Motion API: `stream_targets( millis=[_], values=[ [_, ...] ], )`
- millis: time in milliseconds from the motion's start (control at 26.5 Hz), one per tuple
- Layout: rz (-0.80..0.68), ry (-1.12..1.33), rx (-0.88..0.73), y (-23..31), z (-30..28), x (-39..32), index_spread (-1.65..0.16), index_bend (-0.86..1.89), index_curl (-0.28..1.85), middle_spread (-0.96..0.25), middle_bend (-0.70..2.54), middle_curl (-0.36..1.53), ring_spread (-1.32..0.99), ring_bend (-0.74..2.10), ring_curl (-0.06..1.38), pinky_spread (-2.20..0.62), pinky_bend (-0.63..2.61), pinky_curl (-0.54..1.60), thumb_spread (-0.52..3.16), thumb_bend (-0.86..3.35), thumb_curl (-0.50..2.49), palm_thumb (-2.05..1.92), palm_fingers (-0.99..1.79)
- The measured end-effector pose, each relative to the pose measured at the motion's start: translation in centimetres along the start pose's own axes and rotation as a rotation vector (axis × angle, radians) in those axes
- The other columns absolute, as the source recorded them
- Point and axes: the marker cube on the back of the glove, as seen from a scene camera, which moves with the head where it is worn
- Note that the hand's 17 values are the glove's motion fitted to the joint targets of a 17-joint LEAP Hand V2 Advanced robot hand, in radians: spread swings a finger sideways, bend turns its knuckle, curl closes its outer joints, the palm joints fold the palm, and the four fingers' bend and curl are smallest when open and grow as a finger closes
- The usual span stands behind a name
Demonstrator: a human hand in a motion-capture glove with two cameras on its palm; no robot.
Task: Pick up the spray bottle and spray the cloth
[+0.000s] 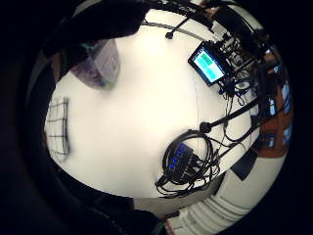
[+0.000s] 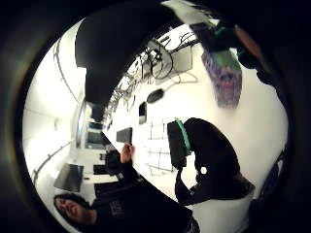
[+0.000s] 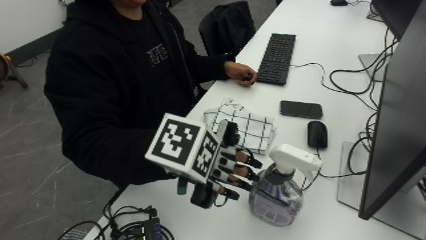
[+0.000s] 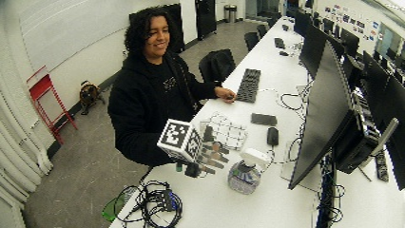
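Observation:
A clear spray bottle (image 3: 275, 194) with a white trigger head stands near the table's front edge, also in the wide view (image 4: 244, 175). My gloved right hand (image 3: 225, 165) hovers just left of it, fingers spread and pointing at the bottle's neck, holding nothing. A white cloth with a black check (image 3: 243, 128) lies behind the hand, toward the person. In the little finger side palm view the bottle (image 1: 98, 63) and the cloth (image 1: 58, 129) lie apart on the white table (image 1: 137, 112). The thumb side palm view shows the bottle (image 2: 224, 74) and the cloth (image 2: 156, 141).
Behind the cloth are a black phone (image 3: 301, 109) and a mouse (image 3: 317, 134). The bare left hand (image 3: 240, 73) rests by a keyboard (image 3: 275, 51). A large monitor (image 3: 398, 125) stands to the right of the bottle. A cable hub (image 3: 141, 229) lies at the front corner.

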Motion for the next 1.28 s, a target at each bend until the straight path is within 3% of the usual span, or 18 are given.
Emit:
stream_targets(
  millis=[453,755,906,1132,1283],
  values=[
    [0.124,-0.281,0.045,-8.0,1.7,0.3,-0.35,0.08,0.19,-0.11,0.34,0.36,-0.15,0.51,0.34,0.08,0.32,0.32,1.17,0.04,0.27,0.52,0.74],
    [0.206,-0.555,0.313,-10.4,3.4,-0.6,-0.32,0.28,0.28,-0.13,0.34,0.38,-0.17,0.46,0.33,0.03,0.18,0.29,1.06,0.06,0.34,0.69,1.02],
    [0.201,-0.642,0.391,-11.3,4.3,-0.8,-0.31,0.25,0.31,-0.16,0.28,0.37,-0.19,0.47,0.34,-0.02,0.23,0.31,0.95,0.08,0.39,0.81,1.10],
    [0.216,-0.684,0.491,-12.0,4.8,-1.0,-0.31,0.18,0.33,-0.20,0.34,0.42,-0.22,0.59,0.40,-0.21,0.38,0.36,0.69,0.05,0.48,0.90,1.40],
    [0.181,-0.668,0.533,-12.4,4.7,-1.0,-0.30,0.19,0.35,-0.22,0.36,0.43,-0.23,0.65,0.43,-0.27,0.40,0.38,0.60,0.02,0.52,0.92,1.41]
  ],
)
